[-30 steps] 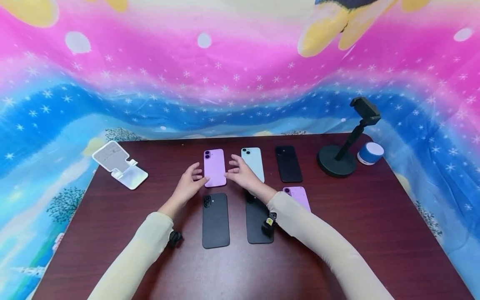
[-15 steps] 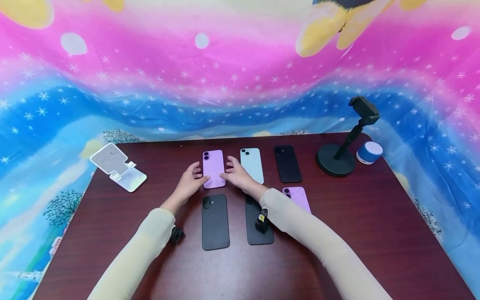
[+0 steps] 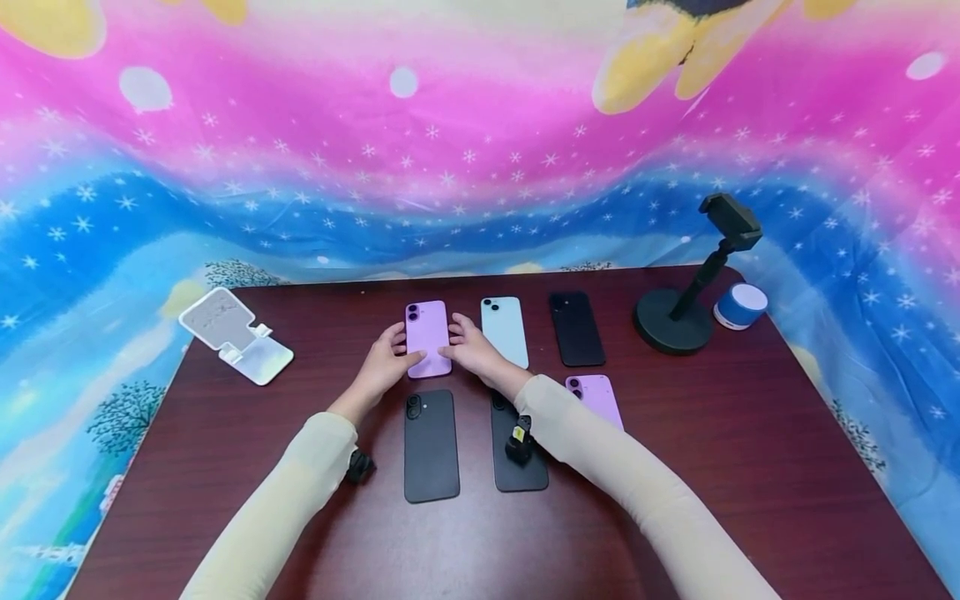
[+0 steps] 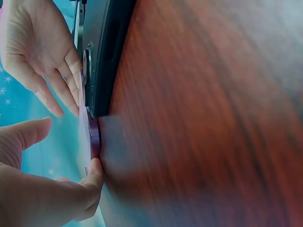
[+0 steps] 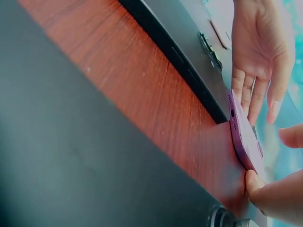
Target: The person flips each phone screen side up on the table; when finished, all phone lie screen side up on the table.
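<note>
A purple phone [image 3: 427,333] lies back up on the table, between my two hands. My left hand [image 3: 378,367] is at its left edge, and in the left wrist view a fingertip [image 4: 96,166] touches the phone's side while the thumb [image 4: 35,131] stays apart above. On the other side, my right hand [image 3: 480,354] reaches in over the corner of a pale phone [image 3: 504,321]. A fingertip [image 5: 253,179] of it meets the purple phone's edge in the right wrist view, its thumb [image 5: 291,136] raised clear. Neither hand is wrapped round the phone.
Nearer lie two dark grey phones [image 3: 431,446], one partly under my right forearm. A black phone [image 3: 577,327] and another purple phone [image 3: 596,398] are to the right. A white folding stand [image 3: 258,354], a black phone stand [image 3: 673,321] and a blue-and-white cylinder [image 3: 741,307] stand farther out.
My right hand has shifted slightly left, closer to the purple phone's edge. My left hand has also edged in a little. The phones stay in place.
</note>
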Motion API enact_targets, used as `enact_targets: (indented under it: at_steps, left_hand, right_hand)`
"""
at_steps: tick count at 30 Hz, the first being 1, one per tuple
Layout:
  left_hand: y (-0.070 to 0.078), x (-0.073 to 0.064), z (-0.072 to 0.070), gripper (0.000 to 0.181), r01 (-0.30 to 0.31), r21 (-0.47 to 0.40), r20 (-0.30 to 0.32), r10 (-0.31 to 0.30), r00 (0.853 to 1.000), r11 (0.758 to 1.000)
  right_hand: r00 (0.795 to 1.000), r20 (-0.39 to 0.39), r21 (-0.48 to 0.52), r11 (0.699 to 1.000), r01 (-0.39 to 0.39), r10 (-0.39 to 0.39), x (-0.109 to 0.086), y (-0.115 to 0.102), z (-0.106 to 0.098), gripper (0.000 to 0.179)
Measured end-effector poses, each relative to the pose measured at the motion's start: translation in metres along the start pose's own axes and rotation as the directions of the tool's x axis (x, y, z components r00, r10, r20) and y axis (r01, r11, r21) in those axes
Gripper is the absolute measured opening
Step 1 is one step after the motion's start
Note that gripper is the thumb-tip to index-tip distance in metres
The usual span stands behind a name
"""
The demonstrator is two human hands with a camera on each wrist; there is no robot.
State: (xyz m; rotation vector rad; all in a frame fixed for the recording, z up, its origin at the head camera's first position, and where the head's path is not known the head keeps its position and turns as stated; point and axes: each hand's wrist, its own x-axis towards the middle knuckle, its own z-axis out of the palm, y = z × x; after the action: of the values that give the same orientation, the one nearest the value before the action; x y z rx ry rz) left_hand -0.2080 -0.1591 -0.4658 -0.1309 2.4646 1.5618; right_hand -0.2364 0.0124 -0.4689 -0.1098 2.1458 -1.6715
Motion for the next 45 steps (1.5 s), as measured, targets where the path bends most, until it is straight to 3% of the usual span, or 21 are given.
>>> enact_targets:
  at_steps: [12,15,20,32,39,45]
  left_hand:
    - [0.003,0.002,0.003,0.073,0.001,0.008,-0.010,-0.001,1.000,1.000]
    - [0.003,0.002,0.003,0.075,0.044,-0.077,0.003,-0.044,0.999,0.996]
    - [0.003,0.002,0.002,0.076,0.113,-0.258,0.018,-0.112,0.994,0.960]
    - [0.007,-0.004,0.003,0.076,0.073,-0.291,0.019,-0.071,0.997,0.954]
    - [0.009,-0.007,0.004,0.076,0.053,-0.269,-0.008,-0.058,0.998,0.962]
    - [0.011,-0.005,0.005,0.076,0.053,-0.279,-0.024,-0.063,0.998,0.959]
  right_hand:
    - [1.000,0.003,0.024,1.000,-0.012,0.012,-0.001,-0.003,0.003,0.069]
    - [1.000,0.001,0.057,0.998,-0.019,0.019,-0.002,-0.004,0.004,0.068]
    - [1.000,-0.009,0.103,0.994,-0.022,0.023,-0.006,-0.005,0.005,0.067]
    - [0.999,-0.024,0.208,0.978,0.030,-0.026,-0.008,-0.006,0.006,0.065]
    - [0.999,-0.027,0.325,0.945,0.047,-0.040,-0.007,-0.001,0.009,0.064]
    - [0.999,-0.009,0.468,0.882,0.051,-0.053,-0.009,-0.001,0.008,0.063]
